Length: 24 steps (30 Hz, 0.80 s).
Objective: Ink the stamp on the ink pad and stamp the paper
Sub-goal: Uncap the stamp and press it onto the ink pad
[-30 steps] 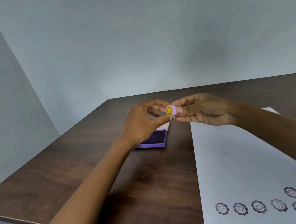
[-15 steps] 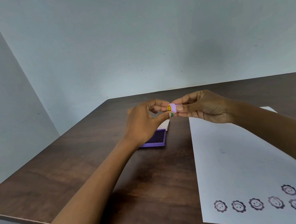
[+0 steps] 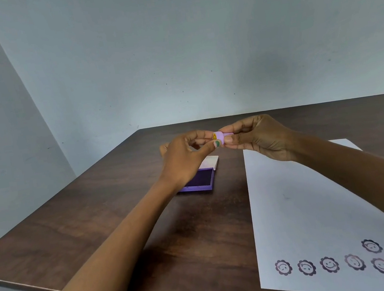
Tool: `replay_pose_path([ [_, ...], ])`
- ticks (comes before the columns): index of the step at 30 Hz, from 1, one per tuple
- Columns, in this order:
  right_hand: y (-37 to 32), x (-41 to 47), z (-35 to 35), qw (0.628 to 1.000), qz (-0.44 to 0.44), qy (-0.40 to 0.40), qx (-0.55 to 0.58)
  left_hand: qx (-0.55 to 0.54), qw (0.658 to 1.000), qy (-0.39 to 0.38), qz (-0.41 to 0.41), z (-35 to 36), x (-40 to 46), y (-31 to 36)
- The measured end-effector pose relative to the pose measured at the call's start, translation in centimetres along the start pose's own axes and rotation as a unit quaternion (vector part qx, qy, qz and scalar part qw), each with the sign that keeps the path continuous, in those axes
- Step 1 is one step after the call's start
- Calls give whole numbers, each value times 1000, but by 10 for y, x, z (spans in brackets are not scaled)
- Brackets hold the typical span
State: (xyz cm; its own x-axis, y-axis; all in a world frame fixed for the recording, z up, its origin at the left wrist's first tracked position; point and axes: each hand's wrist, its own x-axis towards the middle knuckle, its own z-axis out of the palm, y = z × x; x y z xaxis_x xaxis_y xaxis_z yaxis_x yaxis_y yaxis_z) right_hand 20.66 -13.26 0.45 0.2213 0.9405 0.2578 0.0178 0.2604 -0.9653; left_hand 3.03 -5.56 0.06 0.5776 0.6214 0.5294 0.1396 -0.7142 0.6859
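A small lilac stamp [image 3: 220, 136] with a yellow smiley sticker on its end is held in the air above the table, pinched between both hands. My right hand [image 3: 260, 140] grips it from the right; my left hand [image 3: 188, 156] touches it from the left with thumb and fingertips. Below my left hand lies an open purple ink pad [image 3: 204, 179], its white lid folded back, partly hidden by the wrist. A white paper [image 3: 299, 204] lies on the right, with several flower-face stamp prints [image 3: 330, 264] along its near edge.
A dark wooden table [image 3: 98, 221] carries everything; its near-left edge runs diagonally at the lower left. Pale walls stand behind and to the left. My right forearm crosses above the paper's right side.
The stamp has turned between the fingers, so its smiley end now faces more to the left and shows edge-on. Both hands stay close together at about the same spot.
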Motion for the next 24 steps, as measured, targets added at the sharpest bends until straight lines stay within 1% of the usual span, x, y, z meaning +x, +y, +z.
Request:
replay_pose_path([
  [4, -1, 2, 2, 998, -29, 28, -54, -65, 998, 7, -18, 2, -1, 2],
  [8, -3, 2, 0, 998, -34, 31, -47, -65, 997, 9, -41, 5, -2, 0],
  [11, -5, 2, -3, 998, -38, 51, -15, -12, 999, 12, -35, 4, -1, -1],
  [14, -7, 2, -7, 995, -32, 95, 15, 63, 998, -2, -13, 5, 0, -4],
  [17, -7, 1, -10, 993, -26, 118, -1, 146, 988, -43, 36, 8, -2, -5],
  [20, -6, 0, -10, 991, -20, 128, -26, 228, 964, -103, 91, 12, -4, -11],
  [24, -5, 2, -7, 989, -13, 133, -71, 270, 947, -134, 112, 16, -4, -17],
])
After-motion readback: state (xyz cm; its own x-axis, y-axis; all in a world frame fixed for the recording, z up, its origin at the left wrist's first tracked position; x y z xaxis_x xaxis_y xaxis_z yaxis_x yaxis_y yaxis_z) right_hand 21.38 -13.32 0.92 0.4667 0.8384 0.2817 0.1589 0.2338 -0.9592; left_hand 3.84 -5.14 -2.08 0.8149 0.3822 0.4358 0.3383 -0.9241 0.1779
